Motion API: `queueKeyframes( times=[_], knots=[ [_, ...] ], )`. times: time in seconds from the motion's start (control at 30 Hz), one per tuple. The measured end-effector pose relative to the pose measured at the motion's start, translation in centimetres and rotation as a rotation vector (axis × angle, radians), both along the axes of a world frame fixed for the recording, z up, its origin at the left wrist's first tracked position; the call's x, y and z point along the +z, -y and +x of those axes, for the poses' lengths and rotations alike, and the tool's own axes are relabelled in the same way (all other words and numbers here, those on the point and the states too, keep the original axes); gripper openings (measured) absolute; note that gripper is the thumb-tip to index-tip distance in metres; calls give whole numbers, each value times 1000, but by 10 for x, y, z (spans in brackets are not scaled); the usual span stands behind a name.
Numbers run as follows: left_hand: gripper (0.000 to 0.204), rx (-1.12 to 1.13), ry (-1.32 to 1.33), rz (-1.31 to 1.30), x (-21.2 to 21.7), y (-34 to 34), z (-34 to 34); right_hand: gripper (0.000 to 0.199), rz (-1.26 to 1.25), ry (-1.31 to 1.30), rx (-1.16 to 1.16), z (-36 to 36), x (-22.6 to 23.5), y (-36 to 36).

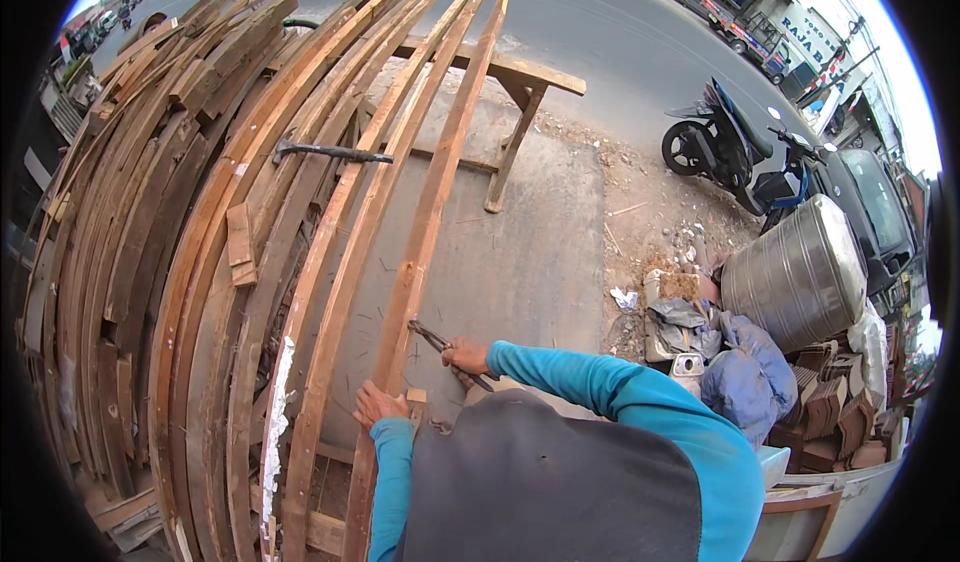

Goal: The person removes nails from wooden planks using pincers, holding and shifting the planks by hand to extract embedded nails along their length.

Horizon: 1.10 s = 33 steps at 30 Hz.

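My left hand [378,403] rests flat on a long reddish wooden plank [430,202], pressing its near end next to a small wood block [416,399]. My right hand [468,358] grips the handles of metal pincers [432,339], whose jaws touch the right edge of the same plank. Both arms wear teal sleeves. A dark apron covers the lower middle of the view and hides what lies below my hands.
Several long planks lie side by side on a wooden trestle [520,82]; a large stack of planks [130,212] fills the left. A crowbar [330,151] lies across them. At right: motorbike [725,147], metal drum [800,272], sacks, broken tiles. A road runs behind.
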<state>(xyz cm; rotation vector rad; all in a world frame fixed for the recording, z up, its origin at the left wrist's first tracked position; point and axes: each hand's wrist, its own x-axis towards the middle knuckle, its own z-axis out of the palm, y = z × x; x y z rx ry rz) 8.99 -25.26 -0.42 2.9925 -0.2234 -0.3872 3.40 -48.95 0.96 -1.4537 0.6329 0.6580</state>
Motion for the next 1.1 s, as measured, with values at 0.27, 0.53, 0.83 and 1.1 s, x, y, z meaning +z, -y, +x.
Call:
queueKeyframes(
  times=[0.27,0.53,0.83,1.1],
  knots=[
    [59,-5,-122,-91,7,16,28,20,137,85,-725,9,-11,-116],
    [58,38,-201,-116,5,-3,32,29,125,-18,-284,-26,8,-39],
    [59,21,-129,-107,9,2,26,29,-39,-41,169,20,33,54],
    [59,26,-26,-114,11,7,16,37,25,-204,342,59,53,84]
  ],
)
